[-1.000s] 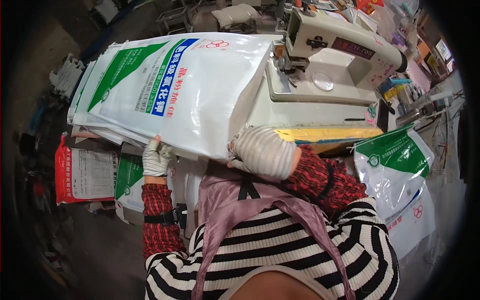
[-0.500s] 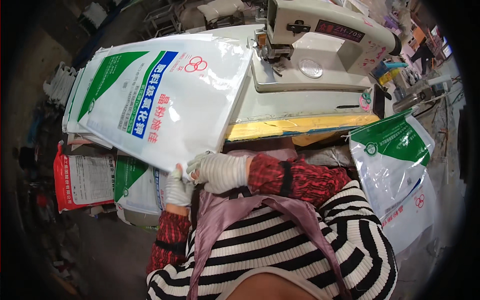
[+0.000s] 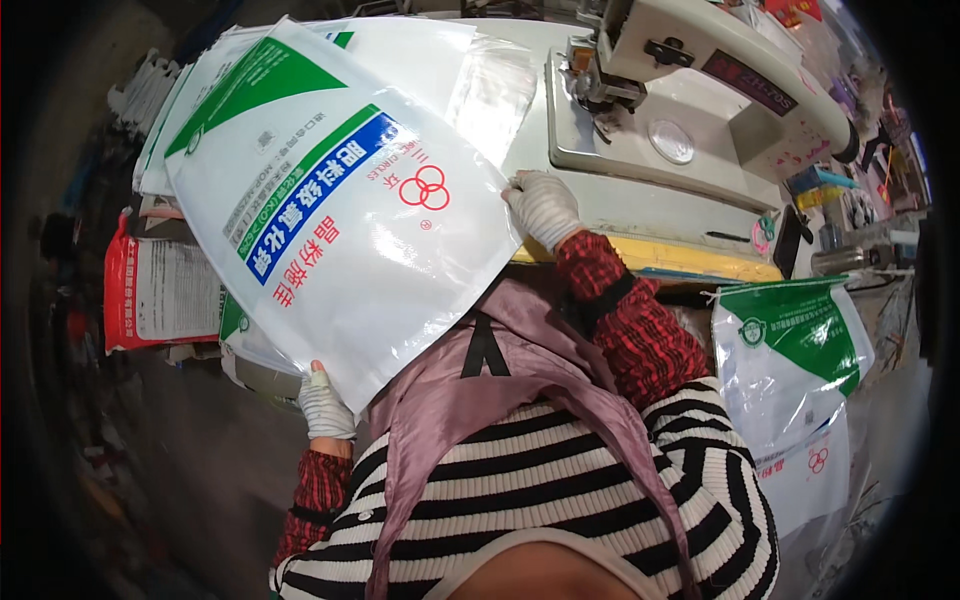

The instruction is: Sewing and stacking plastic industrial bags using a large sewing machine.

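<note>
A flat white plastic sack (image 3: 400,265) with a green corner, a blue band and red rings lies slanted in front of me, its near end over my lap. My left hand (image 3: 327,405), in a pale striped glove with bare fingertips, is closed on the sack's near left corner, thumb on top. At the sack's right corner my right hand (image 3: 546,208), gloved the same way, pinches the edge; some of its fingers are hidden beneath. The far end of the sack rests over a stack of similar sacks (image 3: 160,150) on the left of the table.
A white sewing machine (image 3: 690,90) stands on the table at the far right. Near it lie a black phone (image 3: 792,238) and small scissors (image 3: 764,232). More printed sacks (image 3: 790,350) hang at the right. A red-edged sack (image 3: 165,290) is at the left, below the stack.
My right hand has moved away from my left, up and right to the sack's other corner. My left hand has come slightly down and left. The sack has shifted toward me and turned.
</note>
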`<state>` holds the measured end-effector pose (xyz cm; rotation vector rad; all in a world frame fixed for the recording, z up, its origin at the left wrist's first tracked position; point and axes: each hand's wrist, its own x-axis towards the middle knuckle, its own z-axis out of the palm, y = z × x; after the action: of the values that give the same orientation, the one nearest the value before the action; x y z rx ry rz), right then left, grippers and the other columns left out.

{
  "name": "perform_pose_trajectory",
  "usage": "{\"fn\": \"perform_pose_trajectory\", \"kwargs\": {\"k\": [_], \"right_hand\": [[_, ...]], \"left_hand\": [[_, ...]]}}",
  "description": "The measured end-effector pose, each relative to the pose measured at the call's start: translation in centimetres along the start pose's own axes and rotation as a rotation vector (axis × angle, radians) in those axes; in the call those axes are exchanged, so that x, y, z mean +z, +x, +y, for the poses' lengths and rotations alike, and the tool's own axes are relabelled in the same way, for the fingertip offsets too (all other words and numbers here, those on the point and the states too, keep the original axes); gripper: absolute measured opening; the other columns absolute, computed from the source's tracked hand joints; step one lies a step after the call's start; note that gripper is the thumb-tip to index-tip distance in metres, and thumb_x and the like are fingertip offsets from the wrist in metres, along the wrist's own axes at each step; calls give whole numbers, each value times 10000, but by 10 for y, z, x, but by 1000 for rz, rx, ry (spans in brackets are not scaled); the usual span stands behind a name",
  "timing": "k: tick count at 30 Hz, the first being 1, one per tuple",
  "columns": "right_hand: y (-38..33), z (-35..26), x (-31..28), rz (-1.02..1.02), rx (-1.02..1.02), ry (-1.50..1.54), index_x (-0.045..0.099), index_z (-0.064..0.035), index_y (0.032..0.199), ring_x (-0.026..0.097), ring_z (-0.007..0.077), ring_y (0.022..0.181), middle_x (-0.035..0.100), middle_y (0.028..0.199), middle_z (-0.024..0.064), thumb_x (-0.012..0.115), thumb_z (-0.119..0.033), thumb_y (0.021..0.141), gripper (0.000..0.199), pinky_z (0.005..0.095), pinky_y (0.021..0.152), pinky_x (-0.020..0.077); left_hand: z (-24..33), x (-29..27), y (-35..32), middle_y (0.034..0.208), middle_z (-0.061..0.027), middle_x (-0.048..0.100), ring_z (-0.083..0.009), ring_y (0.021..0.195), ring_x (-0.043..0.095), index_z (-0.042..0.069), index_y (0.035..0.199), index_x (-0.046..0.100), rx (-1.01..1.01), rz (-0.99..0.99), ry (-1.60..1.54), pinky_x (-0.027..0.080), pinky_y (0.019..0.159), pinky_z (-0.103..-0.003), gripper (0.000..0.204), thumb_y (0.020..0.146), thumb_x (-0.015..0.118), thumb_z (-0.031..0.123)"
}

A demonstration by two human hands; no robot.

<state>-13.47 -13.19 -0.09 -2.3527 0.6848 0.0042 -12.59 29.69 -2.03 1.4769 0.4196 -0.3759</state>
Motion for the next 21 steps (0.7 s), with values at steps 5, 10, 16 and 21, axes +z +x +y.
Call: {"fn": "perform_pose_trajectory", "kwargs": {"k": [5, 10, 16, 21], "right_hand": [[-25, -19, -10, 130, 0, -126, 614, -52, 1035, 601, 330, 969, 640, 1011, 170, 658, -341, 752, 406, 416, 838, 470], [-57, -8, -11, 99, 58, -219, 591, -17, 1042, 602, 364, 924, 635, 983, 215, 728, -380, 653, 549, 448, 820, 472], [-61, -17, 33, -80, -275, 647, 627, 49, 925, 601, 233, 758, 647, 810, 168, 665, -151, 780, 250, 337, 737, 472], [-87, -88, 84, -390, -573, 169, 587, 39, 971, 594, 362, 788, 623, 811, 223, 665, -254, 817, 340, 394, 746, 472]], "left_hand": [[-10, -16, -2, 1261, -111, 529, -284, 1139, 523, 58, 1295, 443, -292, -187, -211, 442, 961, -425, 619, 888, 506, 520], [-6, -3, -37, 1208, -80, 570, -283, 1083, 545, 49, 1269, 479, -305, -176, -377, 435, 944, -419, 592, 890, 518, 502], [-20, -60, -17, 815, -61, 542, -167, 693, 461, -37, 1001, 571, 215, 318, 440, 444, 672, -355, 387, 937, 515, 340], [-101, -175, -47, 987, -304, 597, -449, 874, 586, -102, 1145, 517, 214, 568, 1019, 468, 761, -456, 432, 929, 454, 267]]}}
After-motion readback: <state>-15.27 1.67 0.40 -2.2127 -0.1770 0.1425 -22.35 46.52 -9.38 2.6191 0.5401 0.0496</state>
